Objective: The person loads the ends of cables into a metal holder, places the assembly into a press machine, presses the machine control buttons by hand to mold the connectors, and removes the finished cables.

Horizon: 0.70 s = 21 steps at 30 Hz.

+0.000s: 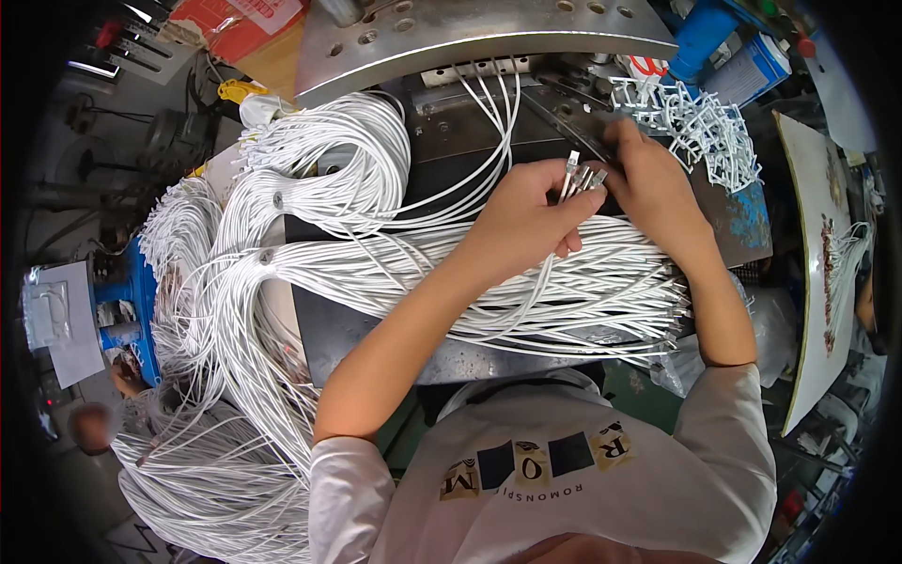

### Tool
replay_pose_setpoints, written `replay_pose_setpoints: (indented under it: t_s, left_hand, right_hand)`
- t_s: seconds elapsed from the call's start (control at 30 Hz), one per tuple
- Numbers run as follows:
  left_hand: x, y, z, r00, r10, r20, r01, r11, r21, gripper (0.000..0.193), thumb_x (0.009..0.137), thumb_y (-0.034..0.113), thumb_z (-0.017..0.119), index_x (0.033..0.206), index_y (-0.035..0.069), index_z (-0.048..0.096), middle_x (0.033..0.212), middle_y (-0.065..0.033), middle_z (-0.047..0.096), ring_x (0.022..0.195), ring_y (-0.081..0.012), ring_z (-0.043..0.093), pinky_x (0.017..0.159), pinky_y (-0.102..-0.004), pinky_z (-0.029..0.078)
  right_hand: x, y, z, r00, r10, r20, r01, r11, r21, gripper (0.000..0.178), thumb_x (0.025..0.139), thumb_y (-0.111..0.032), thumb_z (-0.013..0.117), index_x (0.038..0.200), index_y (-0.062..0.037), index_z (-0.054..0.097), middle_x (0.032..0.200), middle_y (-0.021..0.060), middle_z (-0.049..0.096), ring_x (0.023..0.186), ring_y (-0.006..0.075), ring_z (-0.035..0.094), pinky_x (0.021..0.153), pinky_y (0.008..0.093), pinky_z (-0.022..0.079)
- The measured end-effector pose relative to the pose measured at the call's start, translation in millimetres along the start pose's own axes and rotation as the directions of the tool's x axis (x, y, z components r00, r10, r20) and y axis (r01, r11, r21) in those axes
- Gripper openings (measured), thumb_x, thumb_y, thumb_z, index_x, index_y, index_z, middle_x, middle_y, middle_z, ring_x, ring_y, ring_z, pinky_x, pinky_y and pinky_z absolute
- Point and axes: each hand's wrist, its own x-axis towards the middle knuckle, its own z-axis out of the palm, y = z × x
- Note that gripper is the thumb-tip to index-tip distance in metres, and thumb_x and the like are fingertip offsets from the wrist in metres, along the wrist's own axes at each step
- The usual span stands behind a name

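In front of me, my left hand (534, 214) is closed around a few white cables, whose metal cable ends (581, 179) stick up between thumb and fingers. Close beside them on the right is my right hand (655, 188), its fingers curled in near the same ends. What it pinches, if anything, is hidden. A dark narrow bar (573, 130) runs behind both hands toward the right fingers. Beneath my hands lies a thick bundle of white cables (583, 291), with its ends fanned out to the right. Several single cables (514, 103) reach up into a slotted metal block (470, 71).
A heavy steel plate (489, 33) with holes spans the far side. Coiled cable bundles (348, 150) lie left, and more cables (216, 479) hang lower left. Small white pieces (700, 127) are heaped at far right, near a blue-and-white can (752, 70). Another person shows at the left edge.
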Motion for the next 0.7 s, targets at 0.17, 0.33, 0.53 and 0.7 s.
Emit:
replay_pose_setpoints:
  t_s: [0.17, 0.33, 0.53, 0.7]
  left_hand:
    - [-0.5, -3.9, 3.4, 0.999, 0.033, -0.033, -0.036, 0.992, -0.12, 0.02, 0.097, 0.017, 0.07, 0.094, -0.001, 0.062, 0.071, -0.0043, 0.063, 0.057, -0.0091, 0.061, 0.049, -0.0249, 0.048]
    - [0.0, -2.1, 3.3, 0.997, 0.033, -0.07, -0.038, 0.997, -0.069, 0.02, 0.096, 0.017, 0.071, 0.093, -0.001, 0.062, 0.07, -0.0037, 0.062, 0.057, -0.0092, 0.062, 0.048, -0.0254, 0.049]
    - [2.1, -5.0, -0.1, 0.998, 0.01, -0.068, -0.015, 0.998, -0.067, 0.021, 0.096, 0.018, 0.071, 0.091, 0.0, 0.063, 0.072, -0.0029, 0.061, 0.058, -0.0092, 0.062, 0.047, -0.0253, 0.048]
    - [-0.6, 3.5, -1.2, 0.997, -0.007, -0.075, -0.001, 0.993, -0.116, 0.02, 0.098, 0.018, 0.068, 0.093, -0.001, 0.065, 0.073, -0.0009, 0.06, 0.058, -0.0082, 0.06, 0.048, -0.024, 0.046]
  right_hand:
    - [-1.3, 6.4, -14.7, 0.999, 0.015, -0.044, -0.02, 0.993, -0.112, 0.021, 0.093, -0.011, 0.069, 0.1, 0.0009, 0.054, 0.097, 0.022, 0.065, 0.091, 0.0436, 0.064, 0.078, 0.0479, 0.05]
    - [-7.7, 18.0, -22.8, 0.992, 0.119, -0.028, -0.12, 0.993, -0.009, 0.024, 0.093, -0.015, 0.071, 0.103, 0.0029, 0.059, 0.1, 0.0224, 0.066, 0.093, 0.0439, 0.063, 0.077, 0.0473, 0.049]
    - [-9.2, 28.0, -28.4, 0.999, 0.04, 0.031, -0.044, 0.993, 0.112, 0.035, 0.094, -0.016, 0.073, 0.119, 0.0055, 0.062, 0.091, 0.013, 0.066, 0.083, 0.0266, 0.064, 0.072, 0.035, 0.049]
    - [-4.0, 5.7, -45.3, 0.929, 0.044, 0.367, -0.319, 0.598, 0.735, 0.033, 0.101, -0.017, 0.066, 0.128, 0.0031, 0.063, 0.087, 0.0006, 0.061, 0.079, 0.0087, 0.054, 0.073, 0.0242, 0.045]
